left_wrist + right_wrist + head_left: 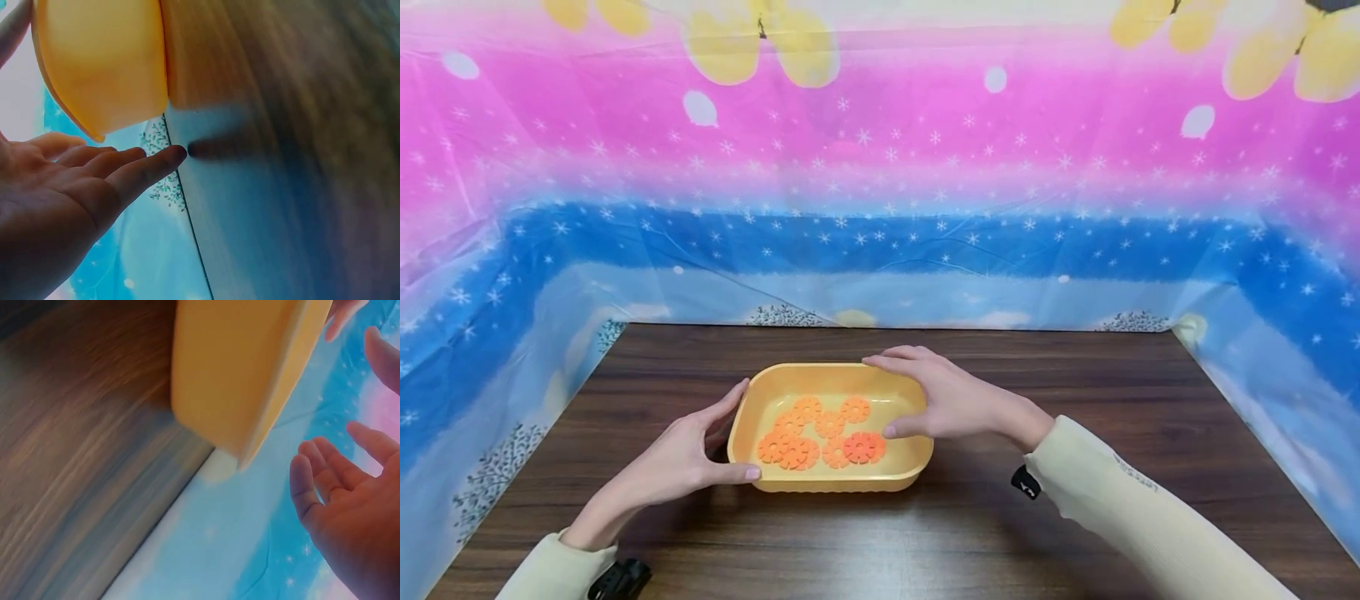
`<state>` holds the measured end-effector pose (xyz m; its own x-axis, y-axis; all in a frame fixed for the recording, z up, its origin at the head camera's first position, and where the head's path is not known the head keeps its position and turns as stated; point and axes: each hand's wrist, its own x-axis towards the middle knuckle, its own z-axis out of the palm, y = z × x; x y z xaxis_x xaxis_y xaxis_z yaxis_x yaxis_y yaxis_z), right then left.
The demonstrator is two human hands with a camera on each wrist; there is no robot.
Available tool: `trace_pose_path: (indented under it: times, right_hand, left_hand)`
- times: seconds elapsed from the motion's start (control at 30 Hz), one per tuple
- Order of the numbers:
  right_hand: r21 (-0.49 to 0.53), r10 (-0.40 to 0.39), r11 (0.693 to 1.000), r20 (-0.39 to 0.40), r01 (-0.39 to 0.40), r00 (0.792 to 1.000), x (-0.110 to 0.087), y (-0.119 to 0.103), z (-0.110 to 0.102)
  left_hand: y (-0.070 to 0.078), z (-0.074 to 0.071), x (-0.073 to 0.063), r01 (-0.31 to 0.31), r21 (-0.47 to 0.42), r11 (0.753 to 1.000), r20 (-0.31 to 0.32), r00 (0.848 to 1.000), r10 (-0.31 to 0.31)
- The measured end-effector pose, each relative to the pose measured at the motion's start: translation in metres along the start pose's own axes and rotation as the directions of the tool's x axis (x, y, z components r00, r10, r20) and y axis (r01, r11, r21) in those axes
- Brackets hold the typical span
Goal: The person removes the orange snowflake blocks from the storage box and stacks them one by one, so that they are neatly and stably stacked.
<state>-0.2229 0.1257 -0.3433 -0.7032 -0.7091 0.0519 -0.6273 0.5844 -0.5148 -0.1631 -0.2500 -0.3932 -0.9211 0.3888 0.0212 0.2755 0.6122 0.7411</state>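
A yellow plastic basin [835,483] stands on the table with several flat, notched orange discs [830,425] scattered over its floor. One redder disc [860,448] lies overlapping others near the front right. My left hand [681,458] is at the basin's left end, thumb by the front corner and fingers along the side. In the left wrist view its fingers stretch out straight beside the basin's wall [106,62]. Over the right end is my right hand [951,400], thumb above the inside, fingertips near the back rim. The right wrist view shows this hand [350,494] spread and apart from the wall.
The dark wooden tabletop [1090,383] extends around the basin. A printed cloth [880,242] in pink and blue hangs behind it and along both sides. Black straps show at the cuffs of both pale sleeves [1120,492].
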Motion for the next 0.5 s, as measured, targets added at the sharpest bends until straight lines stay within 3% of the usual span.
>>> trace_pose_path:
  times: [0.23, 0.5]
  right_hand:
    - [0.103, -0.110, 0.989, 0.077, 0.102, 0.991, 0.018, -0.004, 0.004]
    - [0.191, -0.101, 0.980, 0.194, 0.063, 0.976, 0.036, 0.001, 0.014]
  left_hand:
    - [0.000, -0.001, 0.000, -0.021, 0.000, 1.000, 0.011, 1.000, 0.021]
    - [0.001, -0.002, 0.003, 0.011, 0.028, 1.000, 0.029, 1.000, -0.012]
